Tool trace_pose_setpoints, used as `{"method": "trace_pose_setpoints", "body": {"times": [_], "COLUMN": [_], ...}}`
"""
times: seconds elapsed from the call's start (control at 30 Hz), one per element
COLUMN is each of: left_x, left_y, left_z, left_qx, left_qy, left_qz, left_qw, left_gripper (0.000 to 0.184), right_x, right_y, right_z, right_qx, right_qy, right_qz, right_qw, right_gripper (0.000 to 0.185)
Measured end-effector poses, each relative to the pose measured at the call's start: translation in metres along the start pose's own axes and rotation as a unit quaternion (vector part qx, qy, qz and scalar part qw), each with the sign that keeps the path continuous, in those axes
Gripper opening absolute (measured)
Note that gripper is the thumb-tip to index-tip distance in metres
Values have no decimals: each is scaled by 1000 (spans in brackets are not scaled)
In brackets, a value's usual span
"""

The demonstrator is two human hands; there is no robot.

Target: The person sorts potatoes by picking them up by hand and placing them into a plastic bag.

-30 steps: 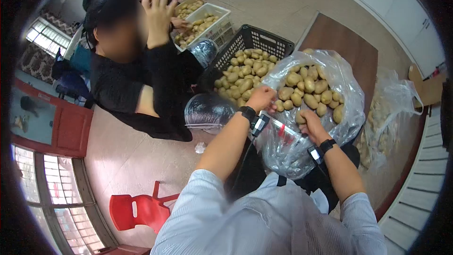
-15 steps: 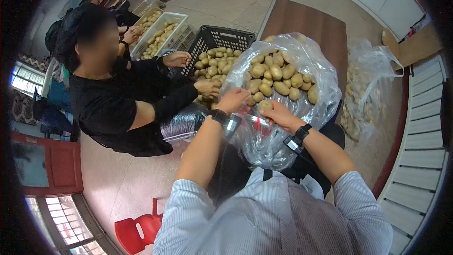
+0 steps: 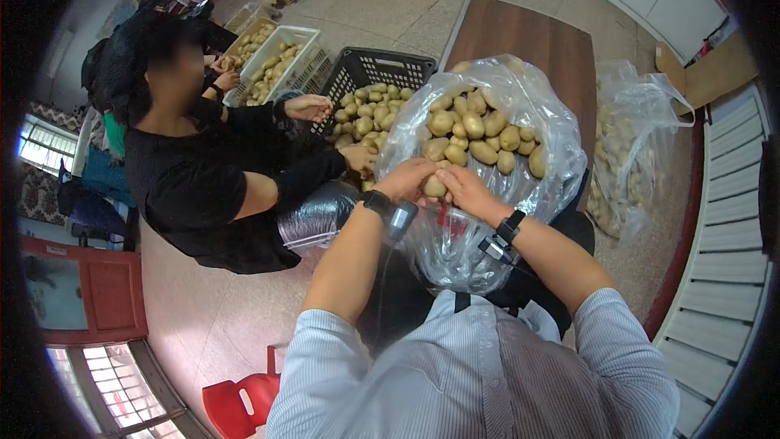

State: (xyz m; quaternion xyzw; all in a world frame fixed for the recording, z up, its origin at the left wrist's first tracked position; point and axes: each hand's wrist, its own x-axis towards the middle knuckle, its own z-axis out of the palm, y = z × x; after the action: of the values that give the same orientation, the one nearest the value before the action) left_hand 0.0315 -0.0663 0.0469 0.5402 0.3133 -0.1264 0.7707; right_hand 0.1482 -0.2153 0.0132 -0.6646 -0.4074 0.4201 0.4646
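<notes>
A potato [image 3: 435, 187] sits between my two hands, above the near rim of a clear plastic bag [image 3: 556, 126]. My left hand [image 3: 404, 180] is closed against the potato's left side. From the right, my right hand [image 3: 470, 193] grips it with the fingers bent. Several loose potatoes [image 3: 479, 126] lie inside the open bag, just beyond my hands. Left of the bag stands a black crate [image 3: 390, 61] with more potatoes in it.
A person in black [image 3: 195, 171] sits at the left, hands by the black crate. White crate [image 3: 305, 41], brown board [image 3: 520, 28], second bag of potatoes [image 3: 630, 146] on the right, red chair [image 3: 244, 398] at lower left, cardboard box [image 3: 719, 73].
My hands have come together around the potato, which my right hand has moved left. The view has swung right since the oldest frame. The other person's raised hand has come down.
</notes>
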Motion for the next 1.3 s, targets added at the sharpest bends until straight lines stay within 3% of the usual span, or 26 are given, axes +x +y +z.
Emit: {"method": "trace_pose_setpoints", "body": {"times": [0.07, 0.13, 0.27, 0.37, 0.43, 0.53, 0.6, 0.67, 0.83, 0.93, 0.97, 1.07, 1.1, 1.2, 1.3], "left_x": [3, 11, 8, 6, 4, 1, -5, 4, 6, 0, -1, 22, 24, -14, -37], "left_y": [-3, -9, -8, -9, -9, -18, -15, -33, -44, -44, -50, -69, -66, -7, 35], "left_z": [-8, -13, -31, -42, -50, -71, -73, -99, -122, -120, -127, -146, -139, -59, 7], "left_qx": [11, -58, -126, -235, -254, -272, -289, -279, -414, -387, -313, -328, -331, -161, -65], "left_qy": [-14, 30, 67, 170, 192, 189, 267, 255, 335, 363, 362, 368, 354, 372, 300], "left_qz": [-4, 33, 76, 104, 120, 154, 158, 180, 161, 169, 154, 159, 176, 232, 285], "left_qw": [1000, 997, 987, 951, 940, 931, 906, 908, 831, 831, 864, 855, 857, 884, 908], "left_gripper": [38, 36, 33, 32, 32, 34, 36, 38, 37, 36, 33, 26, 24, 20, 17], "right_x": [3, 6, 2, 5, 3, 4, 3, 5, 9, 10, 11, 10, 6, -9, -9], "right_y": [2, 11, 28, 42, 43, 34, 25, 24, 30, 29, 38, 58, 58, 41, 58], "right_z": [-2, -4, -9, -10, -9, -4, -1, 2, 5, 2, 3, 1, 0, -4, -3], "right_qx": [-4, -94, -183, -292, -339, -363, -367, -370, -429, -454, -450, -456, -462, -478, -498], "right_qy": [-5, 62, 93, 94, 62, 38, 24, 10, 24, 24, 48, 3, 18, 33, 31], "right_qz": [16, -59, -112, -148, -99, -114, -118, -123, -143, -137, -157, -76, -109, -122, -106], "right_qw": [1000, 992, 972, 940, 934, 924, 922, 921, 892, 880, 878, 887, 880, 869, 860], "right_gripper": [43, 31, 27, 34, 39, 42, 44, 47, 47, 42, 33, 29, 27, 23, 20]}}
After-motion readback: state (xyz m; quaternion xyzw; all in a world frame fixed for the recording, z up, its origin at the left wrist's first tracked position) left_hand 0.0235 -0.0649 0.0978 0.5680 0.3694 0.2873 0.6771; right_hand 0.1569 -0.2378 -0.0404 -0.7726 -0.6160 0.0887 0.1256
